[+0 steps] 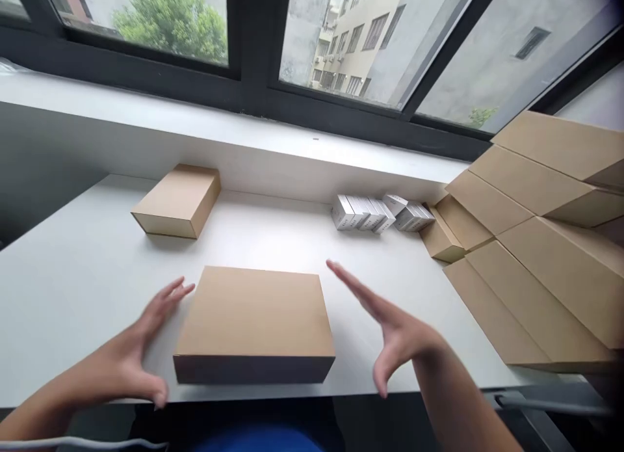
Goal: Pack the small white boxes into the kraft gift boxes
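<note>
A closed brown cardboard box [258, 315] lies flat at the front edge of the white table, its dark front side facing me. My left hand [139, 354] is just left of it, thumb and fingers spread, holding nothing. To the right of the box, my right hand [390, 328] is likewise open, with its thumb pointing down toward the table edge and its fingers stretched forward. A gap shows between each hand and the box.
Another closed brown box [178, 198] lies at the back left of the table [273, 231]. Several small white boxes [363, 212] stand in rows along the back wall. Large stacks of brown boxes [546, 257] fill the right side. Windows run behind the sill [273, 136].
</note>
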`<state>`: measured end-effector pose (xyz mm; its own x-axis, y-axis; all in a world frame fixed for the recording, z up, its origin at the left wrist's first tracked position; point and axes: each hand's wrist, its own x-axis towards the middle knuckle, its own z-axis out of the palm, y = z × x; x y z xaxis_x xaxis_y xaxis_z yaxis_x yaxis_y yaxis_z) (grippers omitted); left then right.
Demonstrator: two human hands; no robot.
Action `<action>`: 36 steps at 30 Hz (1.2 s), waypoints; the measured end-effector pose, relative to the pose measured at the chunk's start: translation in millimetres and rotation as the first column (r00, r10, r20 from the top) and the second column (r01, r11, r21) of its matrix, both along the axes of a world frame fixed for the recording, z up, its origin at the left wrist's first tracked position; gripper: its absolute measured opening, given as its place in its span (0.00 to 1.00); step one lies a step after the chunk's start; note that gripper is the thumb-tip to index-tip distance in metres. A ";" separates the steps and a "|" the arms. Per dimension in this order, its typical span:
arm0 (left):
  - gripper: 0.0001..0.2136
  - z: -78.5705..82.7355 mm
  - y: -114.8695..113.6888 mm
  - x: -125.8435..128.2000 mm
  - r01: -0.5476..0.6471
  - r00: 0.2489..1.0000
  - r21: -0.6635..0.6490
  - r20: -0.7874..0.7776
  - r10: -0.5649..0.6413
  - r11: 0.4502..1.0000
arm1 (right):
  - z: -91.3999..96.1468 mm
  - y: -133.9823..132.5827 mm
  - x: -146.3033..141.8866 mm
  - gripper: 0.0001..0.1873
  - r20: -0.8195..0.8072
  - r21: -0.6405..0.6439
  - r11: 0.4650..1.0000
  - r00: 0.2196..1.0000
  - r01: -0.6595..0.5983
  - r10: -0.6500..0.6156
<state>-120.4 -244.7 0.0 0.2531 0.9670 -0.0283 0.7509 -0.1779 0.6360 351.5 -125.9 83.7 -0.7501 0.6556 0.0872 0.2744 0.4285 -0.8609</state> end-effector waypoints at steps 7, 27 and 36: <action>0.63 4.9 22.9 48.5 0.092 0.995 -0.025 -0.021 -0.093 0.995 | -79.2 -12.9 -56.6 0.81 -0.042 -0.220 0.976 0.999 -0.012 0.003; 0.42 86.9 87.8 4.7 -0.580 0.774 0.416 0.016 0.632 0.700 | -2.5 148.7 -291.4 0.42 -0.083 0.100 0.980 0.983 0.175 -0.167; 0.42 51.3 107.9 23.6 -0.434 0.847 0.763 0.164 0.506 0.479 | -42.8 162.7 -66.9 0.37 -0.283 0.385 0.373 0.492 0.845 -0.823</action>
